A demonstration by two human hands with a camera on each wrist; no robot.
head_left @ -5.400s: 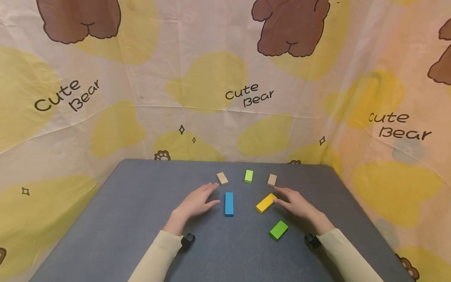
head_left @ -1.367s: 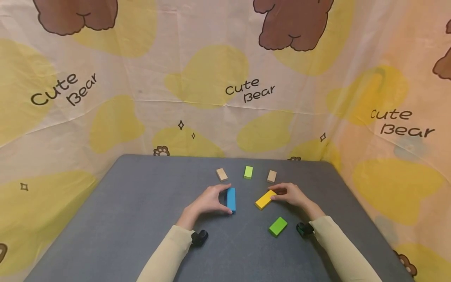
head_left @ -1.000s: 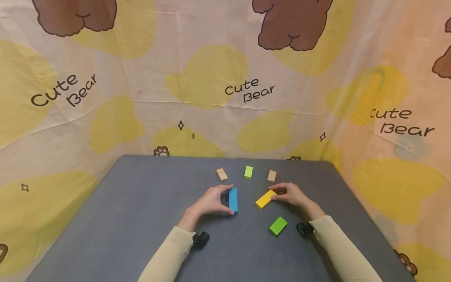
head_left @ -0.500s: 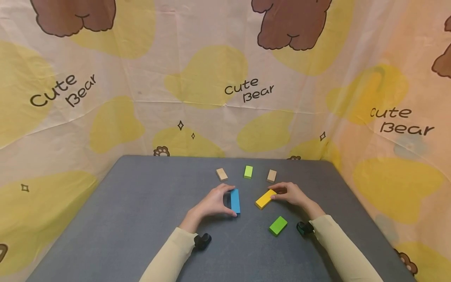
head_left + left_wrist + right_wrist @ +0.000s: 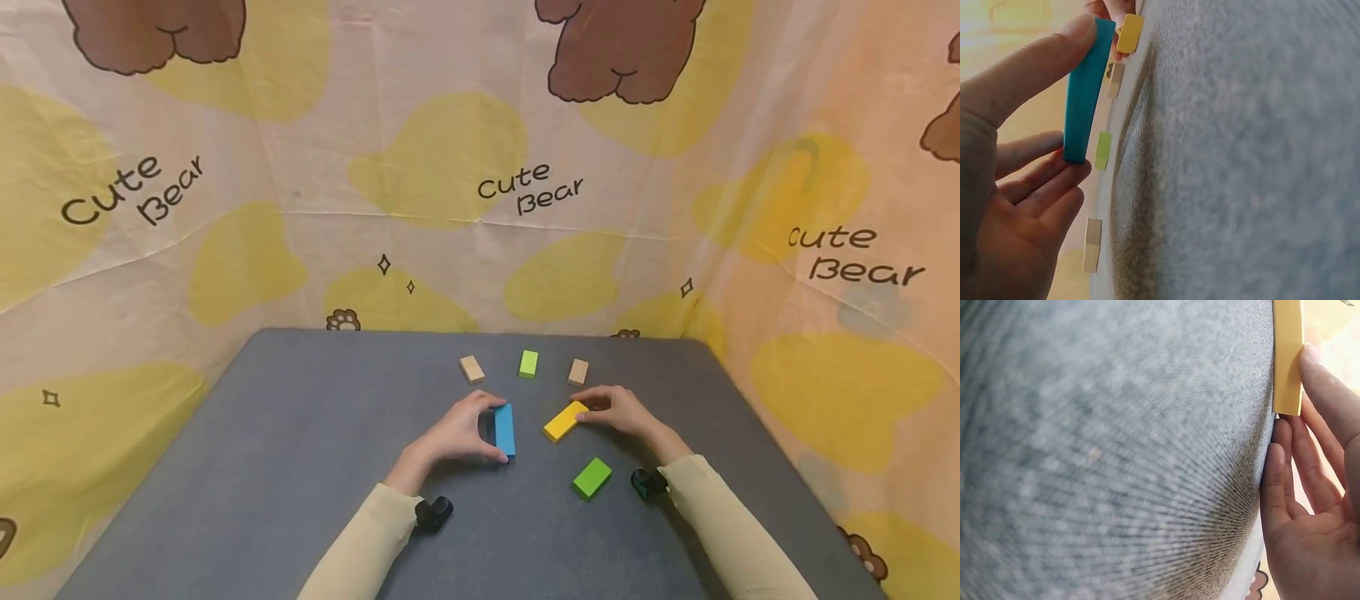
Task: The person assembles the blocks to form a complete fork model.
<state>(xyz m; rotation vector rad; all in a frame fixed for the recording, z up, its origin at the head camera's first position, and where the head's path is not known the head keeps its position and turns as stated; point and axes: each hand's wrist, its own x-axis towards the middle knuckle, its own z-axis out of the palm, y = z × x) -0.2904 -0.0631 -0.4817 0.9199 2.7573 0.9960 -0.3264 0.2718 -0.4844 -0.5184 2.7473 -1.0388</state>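
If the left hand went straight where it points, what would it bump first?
Probably the yellow block, which the right hand holds. The blue block in the left hand would likely touch it first, but how high it's held is hard to tell.

- Head: from above, facing forward and down over the worktop (image 5: 225, 467).
- Left wrist: close at the left fingers (image 5: 1029, 153), low, tipped sideways.
- Right wrist: close at the right fingers (image 5: 1275, 481), likewise tipped.
- All three share the yellow block (image 5: 566, 422).
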